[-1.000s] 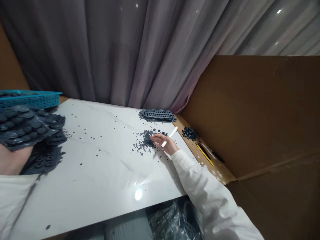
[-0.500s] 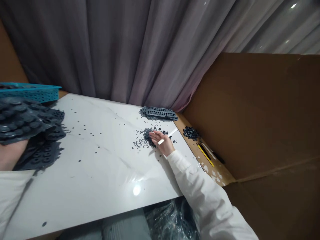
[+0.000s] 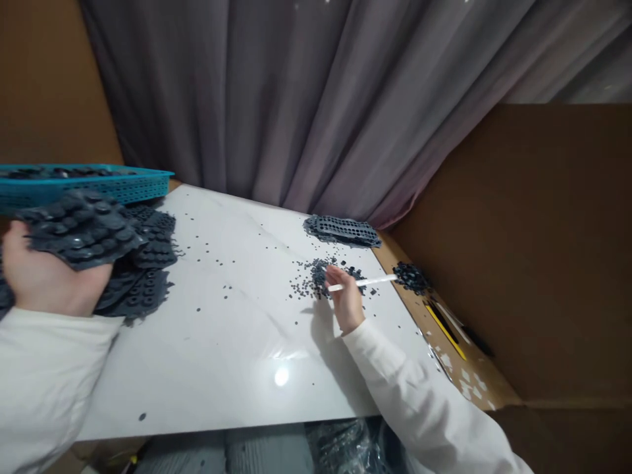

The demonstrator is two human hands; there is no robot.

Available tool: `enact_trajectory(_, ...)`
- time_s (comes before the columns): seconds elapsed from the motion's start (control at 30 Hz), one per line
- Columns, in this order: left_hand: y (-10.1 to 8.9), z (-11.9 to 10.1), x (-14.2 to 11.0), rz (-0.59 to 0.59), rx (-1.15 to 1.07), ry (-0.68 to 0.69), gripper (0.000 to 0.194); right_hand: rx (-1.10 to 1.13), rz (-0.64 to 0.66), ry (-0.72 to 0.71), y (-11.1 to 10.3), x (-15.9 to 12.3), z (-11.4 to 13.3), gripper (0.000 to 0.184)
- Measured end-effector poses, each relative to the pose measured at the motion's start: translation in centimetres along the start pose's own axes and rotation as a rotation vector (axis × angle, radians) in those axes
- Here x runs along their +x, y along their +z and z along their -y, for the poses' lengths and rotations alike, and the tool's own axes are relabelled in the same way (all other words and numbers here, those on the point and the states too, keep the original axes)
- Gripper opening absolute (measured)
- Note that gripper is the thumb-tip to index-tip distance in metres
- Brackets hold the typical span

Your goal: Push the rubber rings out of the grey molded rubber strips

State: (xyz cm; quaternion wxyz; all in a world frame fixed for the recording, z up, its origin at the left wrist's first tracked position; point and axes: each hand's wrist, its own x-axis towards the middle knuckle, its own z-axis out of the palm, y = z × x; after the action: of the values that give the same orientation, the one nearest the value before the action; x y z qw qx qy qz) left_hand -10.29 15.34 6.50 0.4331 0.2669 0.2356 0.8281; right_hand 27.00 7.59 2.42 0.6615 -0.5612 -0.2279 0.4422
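My left hand [image 3: 59, 283] grips a dark grey rubber sheet with round studs [image 3: 86, 227], raised at the left over a heap of similar sheets [image 3: 143, 289]. The thumb lies on the near left edge of the sheet; the other fingers are under it and hidden. On the right, my right hand [image 3: 347, 303] is closed around a thin white stick [image 3: 378, 280] that points rightward. That hand hovers at a pile of small dark bits [image 3: 318, 273] on the white board [image 3: 237, 362]. A stack of perforated grey strips [image 3: 343, 229] lies behind the pile.
A blue basket [image 3: 143, 187] of dark pieces stands at the back left. Right of the board are a heap of dark chips [image 3: 411, 278], a yellow craft knife [image 3: 447, 331] and white scraps [image 3: 471, 385]. A grey curtain [image 3: 276, 99] and a cardboard wall [image 3: 543, 250] enclose the space.
The view has swung left, bringing more of my left hand and the basket into sight. My left hand holds the studded sheet higher above the heap. The white stick has turned closer to level.
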Motion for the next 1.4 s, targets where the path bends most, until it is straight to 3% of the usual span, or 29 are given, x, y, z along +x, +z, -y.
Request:
enact_trajectory(0.03,0.2,0.1,0.2,0.003,-0.042,0.014,0.054,-0.005,0.003,-0.057,0.0,0.0,0.4,0.023)
enact_trajectory(0.1,0.4,0.1,0.4,-0.015,-0.121,0.04,0.054,-0.044,0.133,-0.131,1.2,-1.3,0.1,0.031)
enact_trajectory(0.23,0.2,-0.4,0.7,-0.051,-0.171,0.025,0.048,-0.337,0.67,-0.107,6.5,-6.4,-2.8,0.056)
enact_trajectory(0.4,-0.2,-1.3,0.7,-0.087,-0.204,0.019,0.049,-0.93,1.205,-0.71,12.6,-9.3,-6.1,0.033)
enact_trajectory(0.47,-0.2,-1.7,0.7,-0.122,-0.205,0.025,0.05,-1.003,1.374,-0.934,13.4,-9.2,-7.0,0.027)
enact_trajectory(0.53,-0.1,-1.9,0.6,-0.155,-0.191,0.027,0.053,-1.049,1.486,-1.04,13.2,-8.5,-7.5,0.022)
enact_trajectory(0.63,-0.1,-2.1,0.6,-0.196,-0.175,0.025,0.055,-1.164,1.456,-0.933,10.6,-6.6,-6.7,0.024)
enact_trajectory(0.8,-0.2,-1.9,0.5,-0.234,-0.182,0.001,0.053,-1.534,0.931,-0.699,3.7,-3.2,-2.0,0.032)
enact_trajectory(0.87,-0.2,-1.9,0.4,-0.245,-0.176,-0.01,0.054,-1.601,0.827,-0.66,2.3,-3.2,-0.7,0.037)
enact_trajectory(0.97,-0.1,-1.9,0.4,-0.261,-0.169,-0.011,0.053,-1.499,0.868,-0.663,3.9,-4.6,-1.1,0.039)
enact_trajectory(1.13,0.1,-1.9,0.3,-0.28,-0.166,-0.01,0.053,-1.208,1.244,-0.775,11.6,-6.9,-6.2,0.041)
enact_trajectory(1.2,0.2,-1.9,0.2,-0.274,-0.166,-0.006,0.053,-1.203,1.283,-0.793,12.6,-6.3,-7.2,0.039)
enact_trajectory(1.27,0.3,-1.8,0.1,-0.276,-0.168,-0.014,0.053,-1.272,1.203,-0.758,11.0,-4.8,-6.6,0.035)
enact_trajectory(1.4,0.7,-2.0,-0.1,-0.29,-0.182,-0.046,0.052,-1.592,0.803,-0.492,4.0,-1.3,-2.0,0.042)
